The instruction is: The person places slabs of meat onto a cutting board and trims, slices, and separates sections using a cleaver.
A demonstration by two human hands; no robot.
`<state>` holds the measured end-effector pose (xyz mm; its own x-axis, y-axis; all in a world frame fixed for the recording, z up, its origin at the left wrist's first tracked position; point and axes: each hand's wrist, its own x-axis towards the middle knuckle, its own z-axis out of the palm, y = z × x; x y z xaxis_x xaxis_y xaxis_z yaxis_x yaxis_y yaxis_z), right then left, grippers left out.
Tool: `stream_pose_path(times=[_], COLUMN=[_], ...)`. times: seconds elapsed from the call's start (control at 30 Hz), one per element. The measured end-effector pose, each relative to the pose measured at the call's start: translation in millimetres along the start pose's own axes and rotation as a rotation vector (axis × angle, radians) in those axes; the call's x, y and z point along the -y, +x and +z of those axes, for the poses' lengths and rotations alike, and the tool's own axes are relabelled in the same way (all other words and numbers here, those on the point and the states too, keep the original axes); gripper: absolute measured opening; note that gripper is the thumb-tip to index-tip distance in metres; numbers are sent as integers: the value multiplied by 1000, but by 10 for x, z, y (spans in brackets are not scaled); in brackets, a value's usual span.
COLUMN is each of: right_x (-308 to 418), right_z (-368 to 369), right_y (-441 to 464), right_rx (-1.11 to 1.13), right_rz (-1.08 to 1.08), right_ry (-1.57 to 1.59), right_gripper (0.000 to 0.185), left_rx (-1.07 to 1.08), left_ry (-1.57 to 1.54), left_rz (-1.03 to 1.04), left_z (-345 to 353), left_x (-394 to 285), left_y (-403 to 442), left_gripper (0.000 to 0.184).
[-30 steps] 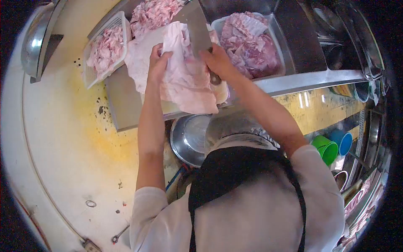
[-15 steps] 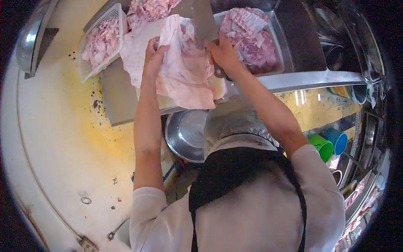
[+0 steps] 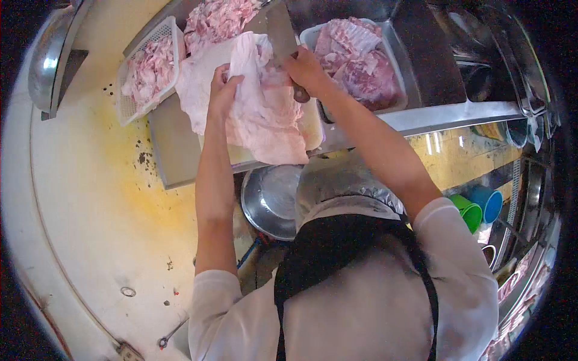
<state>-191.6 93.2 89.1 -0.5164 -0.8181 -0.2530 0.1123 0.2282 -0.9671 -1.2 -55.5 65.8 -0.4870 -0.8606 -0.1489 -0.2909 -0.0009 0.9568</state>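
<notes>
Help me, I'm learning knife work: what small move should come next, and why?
Probably draw the fold gently away from the cleaver with the left hand. That hand grips the raised fold of the pale sheet of raw skin, while the right hand holds the blade close beside it; light tension might steady the cut and give the fingers more room.

1 metal counter [image 3: 171,141] carries 1 pale cutting board [image 3: 311,125] near its near edge, mostly covered by 1 broad pink slab [image 3: 265,129]. At left sits 1 white perforated basket [image 3: 179,55] of scraps; 1 scrap heap [image 3: 220,23] lies far, 1 white tub [image 3: 400,75] of meat right.
</notes>
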Motion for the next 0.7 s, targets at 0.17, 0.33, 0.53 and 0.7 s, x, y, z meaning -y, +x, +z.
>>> stream_pose_path(times=[0.17,0.33,0.53,0.7], right_x=[-318,-403,-298,-749], right_z=[-34,-75,6,-74], right_y=[-346,-733,-158,-978], right_rx=[73,60,75,180], right_rz=[-95,4,-12,-80], right_ry=[23,39,-72,-83], right_gripper=[28,29,27,29], left_rx=[1,32,9,37], left_ry=[27,-9,-13,-104], left_rz=[27,43,-5,26], left_z=[-53,-64,-30,-70], left_x=[94,108,83,119], left_y=[11,26,28,9], left_gripper=[48,50,51,53])
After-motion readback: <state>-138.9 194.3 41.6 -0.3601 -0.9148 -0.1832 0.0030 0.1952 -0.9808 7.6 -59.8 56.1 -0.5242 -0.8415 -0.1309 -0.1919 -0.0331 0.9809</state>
